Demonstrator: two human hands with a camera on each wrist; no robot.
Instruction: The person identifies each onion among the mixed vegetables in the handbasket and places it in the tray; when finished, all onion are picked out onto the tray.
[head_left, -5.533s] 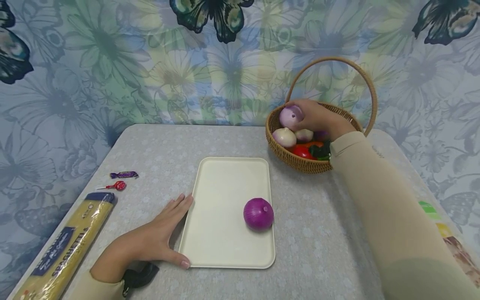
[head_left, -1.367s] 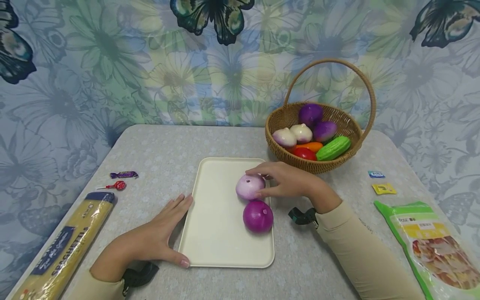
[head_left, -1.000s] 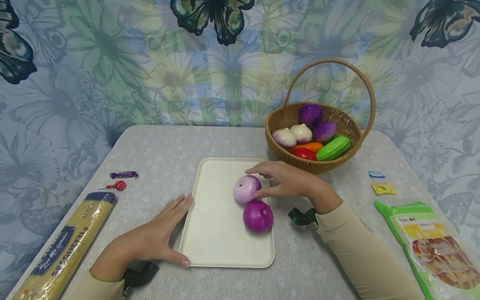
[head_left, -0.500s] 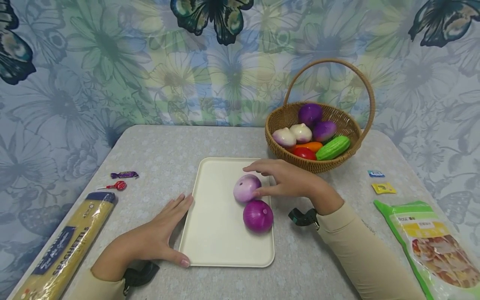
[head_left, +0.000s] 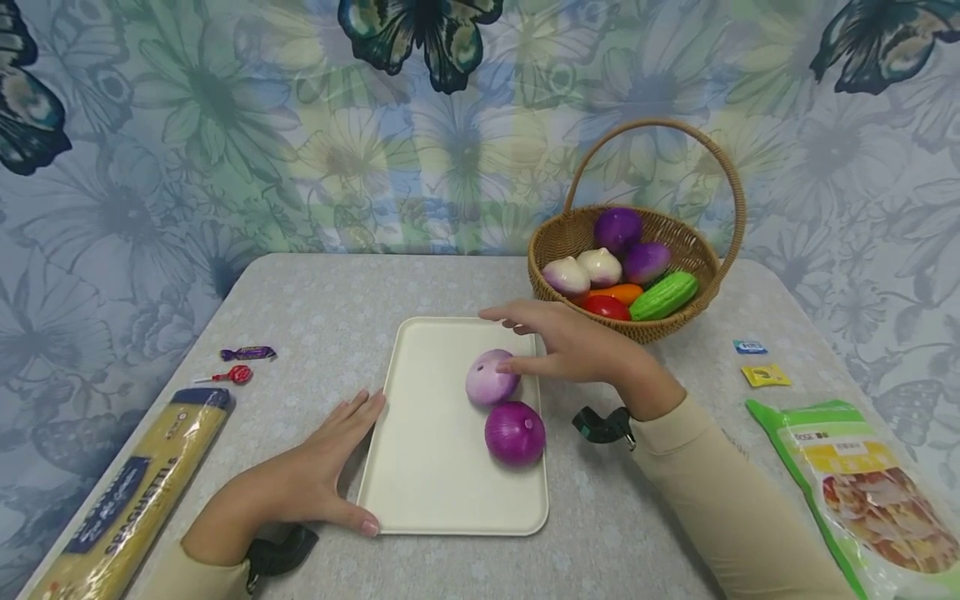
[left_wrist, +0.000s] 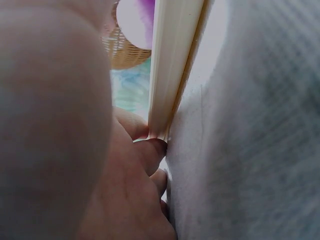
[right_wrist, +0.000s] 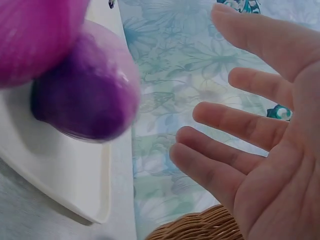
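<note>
A cream rectangular tray (head_left: 427, 483) lies in the middle of the table. On its right side sit a dark purple onion (head_left: 515, 433) and, just behind it, a pale purple-and-white turnip (head_left: 491, 379). My left hand (head_left: 307, 471) rests along the tray's left edge, fingertips and thumb touching the rim; in the left wrist view its fingers (left_wrist: 150, 155) meet the tray's side. My right hand (head_left: 581, 346) hovers over the tray's right edge with fingers spread, holding nothing. The right wrist view shows a gap between its fingers (right_wrist: 235, 125) and the turnip (right_wrist: 90, 90).
A wicker basket (head_left: 551, 296) at the back right holds turnips, purple vegetables, a carrot, a tomato and a green cucumber-like vegetable (head_left: 664, 296). At left lie a spaghetti pack (head_left: 135, 492), a lollipop (head_left: 238, 374) and a wrapped candy (head_left: 247, 353). A green-edged food bag (head_left: 862, 492) and two small packets lie right.
My right hand brought the pale turnip from the basket to the tray behind the onion, let go and has lifted slightly away. My left hand has stayed at the tray's edge.
</note>
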